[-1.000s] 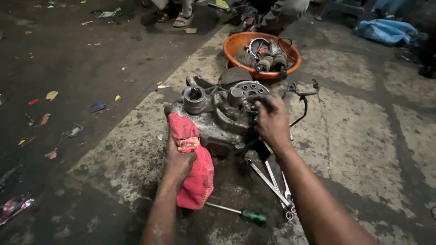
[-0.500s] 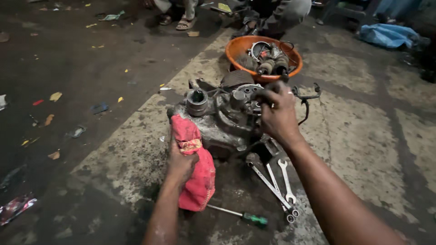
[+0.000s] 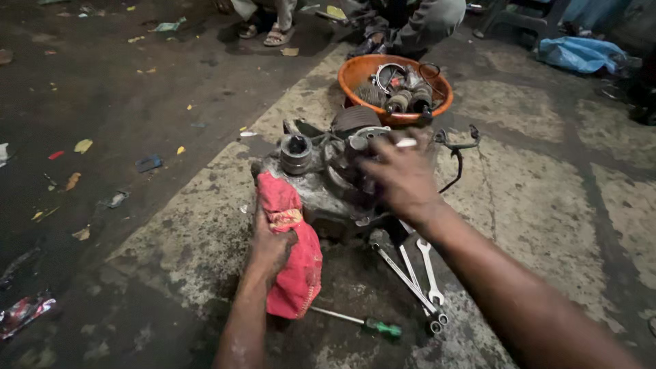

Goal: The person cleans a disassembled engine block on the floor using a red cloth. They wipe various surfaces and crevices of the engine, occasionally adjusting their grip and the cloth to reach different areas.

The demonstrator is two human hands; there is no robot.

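Engine (image 3: 328, 184) sits on the concrete floor (image 3: 547, 205) beside the orange bowl (image 3: 362, 68). Left hand (image 3: 270, 242) clenched on red rag (image 3: 294, 266) at its side; right hand (image 3: 403, 179) spread loosely on top, grip blurred. Looks heavy, rigid, oily: grab casing edges through the rag

An engine block (image 3: 328, 184) sits on the concrete floor (image 3: 547, 205). A rag (image 3: 290, 253) drapes over its near left corner, with the left hand (image 3: 270, 246) on it. The right hand (image 3: 403, 178) hovers over the block's right part. Behind the block stands a basin (image 3: 362, 72) holding parts. Wrenches (image 3: 417, 280) lie near right of the block, and a screwdriver (image 3: 359, 322) lies nearest the person, just beside the rag.
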